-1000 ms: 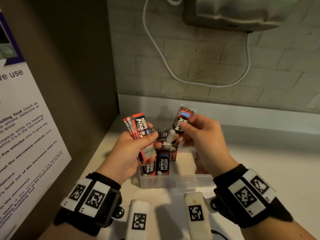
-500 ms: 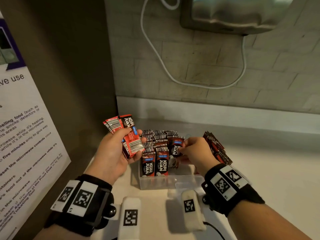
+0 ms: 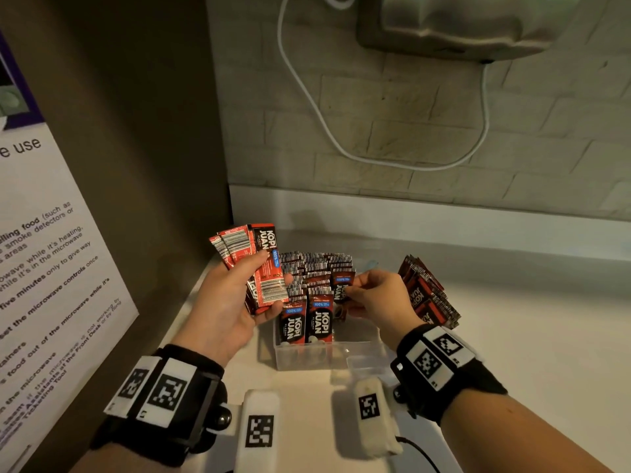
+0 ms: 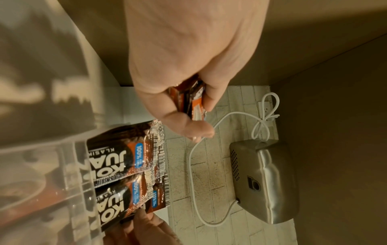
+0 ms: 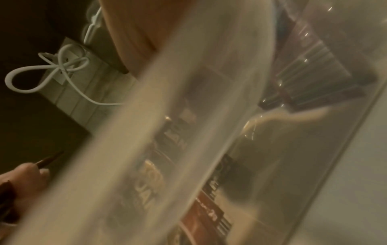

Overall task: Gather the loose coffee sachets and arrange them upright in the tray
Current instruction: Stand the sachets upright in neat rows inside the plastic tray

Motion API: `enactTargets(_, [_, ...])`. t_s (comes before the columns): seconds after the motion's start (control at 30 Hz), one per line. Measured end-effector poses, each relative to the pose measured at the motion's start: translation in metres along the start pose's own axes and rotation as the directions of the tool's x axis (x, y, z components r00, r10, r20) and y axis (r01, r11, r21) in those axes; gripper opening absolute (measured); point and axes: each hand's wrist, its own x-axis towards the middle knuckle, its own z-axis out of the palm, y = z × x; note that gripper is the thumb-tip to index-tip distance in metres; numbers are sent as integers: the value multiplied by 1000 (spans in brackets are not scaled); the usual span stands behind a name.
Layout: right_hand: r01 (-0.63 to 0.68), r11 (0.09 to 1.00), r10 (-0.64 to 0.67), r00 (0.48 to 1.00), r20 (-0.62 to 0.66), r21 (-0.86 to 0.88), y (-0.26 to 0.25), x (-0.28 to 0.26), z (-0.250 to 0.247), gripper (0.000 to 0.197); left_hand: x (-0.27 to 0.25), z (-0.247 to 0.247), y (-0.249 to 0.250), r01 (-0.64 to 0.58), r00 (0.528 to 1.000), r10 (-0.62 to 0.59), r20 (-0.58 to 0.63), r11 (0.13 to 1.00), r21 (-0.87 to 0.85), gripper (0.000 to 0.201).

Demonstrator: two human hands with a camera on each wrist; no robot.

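My left hand (image 3: 269,283) grips a fanned bundle of red and black coffee sachets (image 3: 251,257) just left of the clear plastic tray (image 3: 307,358). In the left wrist view the bundle (image 4: 191,101) sits between thumb and fingers. Several sachets stand upright in the tray (image 3: 304,319), (image 4: 125,157). My right hand (image 3: 353,291) is over the tray's right side and pinches the top of one sachet (image 3: 342,285) that stands among the rows. The right wrist view is blurred by the tray wall (image 5: 188,116).
A loose stack of sachets (image 3: 426,295) leans on the white counter (image 3: 529,336) right of the tray. A brown cabinet side with a notice (image 3: 51,268) closes the left. A metal wall unit (image 3: 461,25) and a white cable (image 3: 307,97) hang on the brick wall.
My right hand dropped from above the tray down into it with one sachet. My left hand drew its bundle slightly left. Little has moved in the last half second.
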Motion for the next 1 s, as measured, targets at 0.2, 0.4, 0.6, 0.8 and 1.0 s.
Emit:
enactTargets(0.2, [2, 1000, -2, 1000, 16, 17, 1, 2, 1, 10, -1, 0, 0, 12, 1000, -12, 12, 1000, -2, 9])
enactTargets(0.4, [9, 1000, -9, 1000, -12, 25, 4, 3, 0, 14, -2, 0, 1, 16, 999, -16, 35, 1000, 2, 13])
enactTargets(0.6, [172, 985, -172, 976, -136, -10, -5, -7, -3, 22, -2, 1, 0, 17, 998, -17, 62, 1000, 4, 11])
enactTargets(0.8, [324, 942, -310, 939, -147, 86, -35, -32, -9, 17, -4, 5, -3, 9, 995, -13, 94, 999, 43, 10])
enactTargets(1.0, [222, 953, -260, 948, 180, 206, -60, -53, -5, 23, -8, 14, -13, -38, 984, 2, 176, 979, 202, 14])
